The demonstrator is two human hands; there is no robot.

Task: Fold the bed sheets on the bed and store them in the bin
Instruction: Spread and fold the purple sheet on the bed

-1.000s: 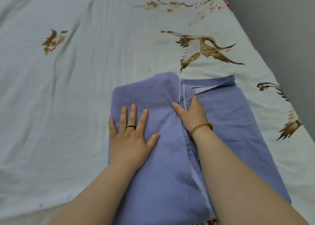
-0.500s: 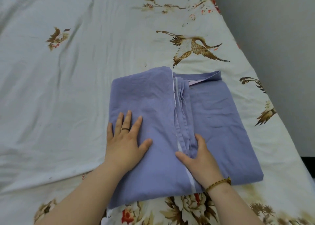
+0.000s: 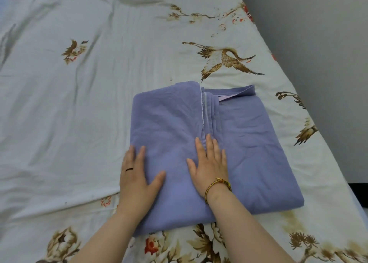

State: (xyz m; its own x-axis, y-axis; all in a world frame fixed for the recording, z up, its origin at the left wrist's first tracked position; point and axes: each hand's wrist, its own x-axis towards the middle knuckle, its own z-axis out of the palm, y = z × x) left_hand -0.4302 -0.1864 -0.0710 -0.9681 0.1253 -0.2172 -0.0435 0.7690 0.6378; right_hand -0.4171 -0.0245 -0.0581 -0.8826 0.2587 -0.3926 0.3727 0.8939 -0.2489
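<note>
A blue-purple bed sheet (image 3: 249, 143) lies folded into a thick rectangle on the bed, with stacked layer edges running down its middle. My left hand (image 3: 137, 175) lies flat at the sheet's left edge, fingers straight, partly on the sheet and partly over its side. My right hand (image 3: 210, 161) presses flat on the sheet's middle, fingertips on the stacked fold edges. Neither hand grips the cloth. No bin is in view.
The bed is covered by a white bedspread (image 3: 79, 107) printed with brown cranes and flowers, creased in places. A grey wall (image 3: 322, 53) runs along the bed's right edge.
My right hand slid from the fold's far end down toward me, then back up onto the middle fold. My left hand shifted left to the sheet's edge. The camera view pulled back.
</note>
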